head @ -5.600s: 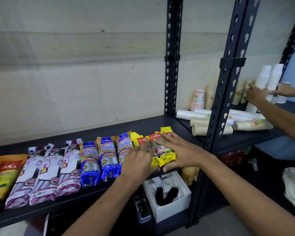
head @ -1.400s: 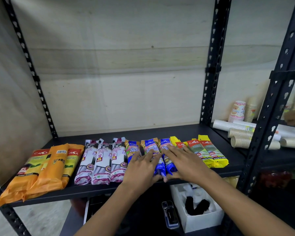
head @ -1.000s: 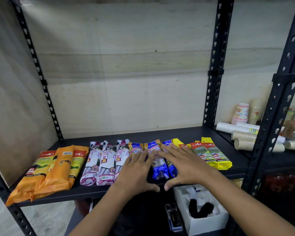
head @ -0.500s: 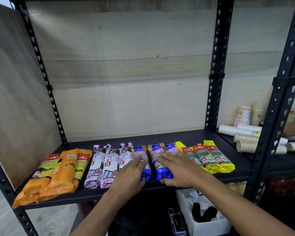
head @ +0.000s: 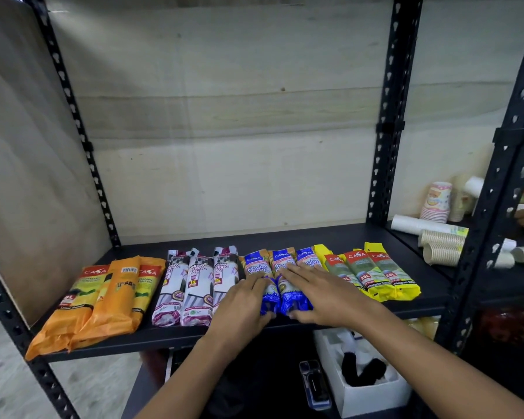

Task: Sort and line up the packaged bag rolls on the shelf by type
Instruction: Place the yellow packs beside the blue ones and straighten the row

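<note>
Left hand [head: 242, 303] and right hand [head: 324, 293] lie flat and open on the blue rolls [head: 280, 276], gripping nothing; these sit mid-shelf [head: 330, 237], white rolls [head: 194, 285] at 9 o'clock, yellow rolls [head: 372, 276] at 3; best squeeze inward evenly, squaring front ends

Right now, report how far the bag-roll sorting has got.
Done: orange packs, white drawstring rolls and yellow packs lie grouped side by side on the shelf. In hand: left hand and right hand press flat on the blue rolls. Left: squaring the front ends; the orange packs overhang the edge.
</note>
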`<state>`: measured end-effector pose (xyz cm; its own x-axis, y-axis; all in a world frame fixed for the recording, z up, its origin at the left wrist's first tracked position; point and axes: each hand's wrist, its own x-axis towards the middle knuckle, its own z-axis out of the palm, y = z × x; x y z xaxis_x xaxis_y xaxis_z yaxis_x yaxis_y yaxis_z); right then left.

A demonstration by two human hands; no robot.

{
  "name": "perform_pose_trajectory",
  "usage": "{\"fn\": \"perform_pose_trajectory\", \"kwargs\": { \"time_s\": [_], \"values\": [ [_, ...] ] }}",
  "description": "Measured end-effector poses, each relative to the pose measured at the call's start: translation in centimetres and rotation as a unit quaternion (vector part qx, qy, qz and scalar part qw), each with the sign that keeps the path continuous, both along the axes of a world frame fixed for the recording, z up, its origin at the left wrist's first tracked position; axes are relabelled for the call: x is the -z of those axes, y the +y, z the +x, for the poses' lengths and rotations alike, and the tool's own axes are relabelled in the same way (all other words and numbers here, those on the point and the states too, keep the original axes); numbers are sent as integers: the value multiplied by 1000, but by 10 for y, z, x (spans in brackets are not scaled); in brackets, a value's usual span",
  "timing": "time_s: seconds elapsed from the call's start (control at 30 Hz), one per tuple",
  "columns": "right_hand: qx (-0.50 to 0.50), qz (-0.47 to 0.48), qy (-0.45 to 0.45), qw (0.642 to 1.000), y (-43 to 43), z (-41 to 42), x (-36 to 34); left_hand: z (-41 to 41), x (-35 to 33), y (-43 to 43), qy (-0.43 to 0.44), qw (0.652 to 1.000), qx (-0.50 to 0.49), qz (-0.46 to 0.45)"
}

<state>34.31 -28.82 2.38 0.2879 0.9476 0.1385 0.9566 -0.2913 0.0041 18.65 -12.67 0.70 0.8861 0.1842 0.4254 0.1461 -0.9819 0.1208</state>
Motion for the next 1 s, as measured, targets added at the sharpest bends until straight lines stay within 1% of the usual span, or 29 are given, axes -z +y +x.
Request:
{"fn": "perform_pose_trajectory", "kwargs": {
  "time_s": [0.13, 0.27, 0.37, 0.57, 0.83, 1.0],
  "values": [
    [-4, 5, 5, 1000, -2, 4, 4, 2, 10, -2, -13, 1000, 1, 11],
    [-1, 16, -2, 1000, 0, 2, 7, 2, 14, -2, 2, 1000, -10, 16],
    [1, 20, -1, 1000, 0, 3, 9, 3, 13, -4, -2, 1000, -14, 24],
    [0, 23, -21, 1000, -1, 3, 12, 3, 13, -3, -6, 1000, -11, 19],
    [8, 8, -16, 1000, -1, -1, 7, 1, 9, -4, 14, 999, -37, 30],
    [20, 0, -24, 1000, 0, -6, 3, 4, 12, -1, 8, 997, -39, 61]
  ]
}}
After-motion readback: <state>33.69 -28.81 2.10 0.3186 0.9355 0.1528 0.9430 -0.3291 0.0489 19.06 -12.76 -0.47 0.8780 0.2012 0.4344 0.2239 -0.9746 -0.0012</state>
